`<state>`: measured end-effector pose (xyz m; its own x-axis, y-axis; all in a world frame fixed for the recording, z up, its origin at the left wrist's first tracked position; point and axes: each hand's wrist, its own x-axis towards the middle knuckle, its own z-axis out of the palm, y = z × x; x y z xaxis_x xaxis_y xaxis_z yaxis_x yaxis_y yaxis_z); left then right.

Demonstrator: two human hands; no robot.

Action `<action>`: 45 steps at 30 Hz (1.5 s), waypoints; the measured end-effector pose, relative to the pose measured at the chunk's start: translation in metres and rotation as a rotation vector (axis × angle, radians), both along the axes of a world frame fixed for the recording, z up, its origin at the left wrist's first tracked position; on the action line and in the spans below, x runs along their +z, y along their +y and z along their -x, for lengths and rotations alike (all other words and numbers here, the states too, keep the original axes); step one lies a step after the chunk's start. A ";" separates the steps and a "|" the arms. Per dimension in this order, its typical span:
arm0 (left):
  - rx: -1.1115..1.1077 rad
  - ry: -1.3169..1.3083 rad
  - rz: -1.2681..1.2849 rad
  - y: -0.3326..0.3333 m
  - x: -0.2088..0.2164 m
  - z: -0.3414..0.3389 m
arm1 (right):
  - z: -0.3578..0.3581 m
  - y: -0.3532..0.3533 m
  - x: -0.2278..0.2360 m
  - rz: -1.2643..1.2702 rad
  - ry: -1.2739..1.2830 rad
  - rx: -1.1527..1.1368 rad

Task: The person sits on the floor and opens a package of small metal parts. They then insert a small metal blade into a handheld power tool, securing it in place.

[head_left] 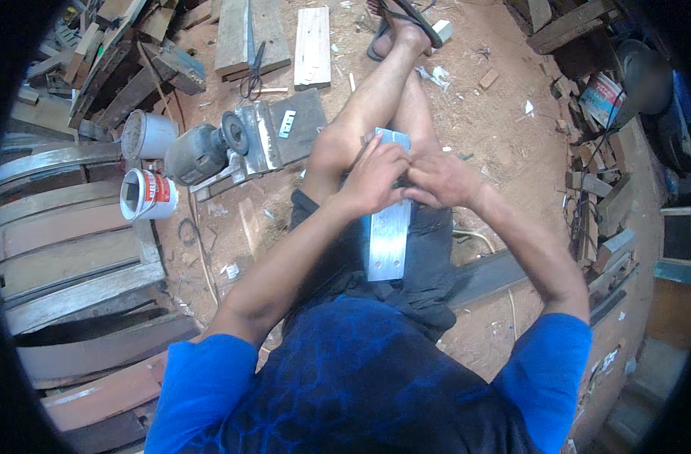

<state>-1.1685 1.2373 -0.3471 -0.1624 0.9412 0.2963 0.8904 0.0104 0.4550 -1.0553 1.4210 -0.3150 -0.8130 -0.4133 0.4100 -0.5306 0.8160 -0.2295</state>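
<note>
A long, flat, shiny metal plate lies lengthwise over my lap, with small holes near its near end. My left hand rests across its middle from the left, fingers bent and closed on it. From the right, my right hand meets it there with the fingers curled in and pressed together. Between the two hands shows a dark spot on the plate; what the right fingertips pinch is hidden. The plate's far end sticks out past my left fingers, between my knees.
On the left stand a bench grinder, a white bucket and a grey tub. Scissors lie against a board ahead. Curved wooden slats fill the left side; wood scraps line the right.
</note>
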 end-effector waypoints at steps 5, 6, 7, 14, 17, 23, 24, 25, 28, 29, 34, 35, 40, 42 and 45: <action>0.292 -0.092 -0.188 -0.032 0.003 -0.002 | 0.014 0.028 0.021 -0.415 -0.179 0.236; 0.371 -0.172 -0.199 -0.039 -0.001 -0.005 | 0.014 0.028 0.025 -0.402 -0.177 0.211; 0.450 -0.254 -0.209 -0.043 -0.007 -0.004 | 0.013 0.026 0.028 -0.389 -0.174 0.187; 0.455 -0.592 -0.126 -0.040 -0.013 -0.016 | -0.033 -0.035 0.024 0.548 -0.576 -0.705; 0.473 -0.666 -0.093 -0.044 -0.012 -0.018 | -0.038 -0.061 0.011 0.617 -0.590 -0.857; 0.418 -0.596 -0.168 -0.044 -0.013 -0.024 | -0.036 -0.076 -0.005 0.742 -0.470 -0.948; 0.424 -0.582 -0.160 -0.044 -0.011 -0.026 | -0.035 -0.077 -0.004 0.726 -0.472 -0.967; 0.429 -0.568 -0.153 -0.043 -0.009 -0.028 | -0.034 -0.076 -0.002 0.752 -0.524 -0.966; 0.433 -0.489 -0.174 -0.041 -0.010 -0.034 | -0.032 -0.070 0.000 0.737 -0.556 -0.912; 0.432 -0.453 -0.185 -0.040 -0.011 -0.035 | -0.031 -0.071 -0.004 0.679 -0.486 -0.855; 0.449 -0.436 -0.164 -0.036 -0.015 -0.036 | -0.027 -0.061 0.002 0.499 -0.588 -0.729; 0.443 -0.417 -0.167 -0.036 -0.014 -0.036 | -0.020 -0.060 0.002 0.642 -0.716 -0.794; 0.429 -0.266 -0.088 -0.036 -0.003 -0.037 | -0.008 -0.091 0.002 0.682 -0.502 -1.138; 0.414 -0.078 -0.164 -0.027 0.021 -0.040 | -0.009 -0.097 -0.005 0.557 -0.298 -1.233; 0.219 -0.023 -0.401 0.007 0.036 -0.024 | -0.008 -0.089 -0.009 0.502 -0.238 -1.092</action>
<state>-1.1446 1.2445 -0.3110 -0.3556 0.6956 0.6242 0.8765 0.0164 0.4811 -1.0473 1.3319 -0.3244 -0.7098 0.6939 0.1212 0.4754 0.5989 -0.6444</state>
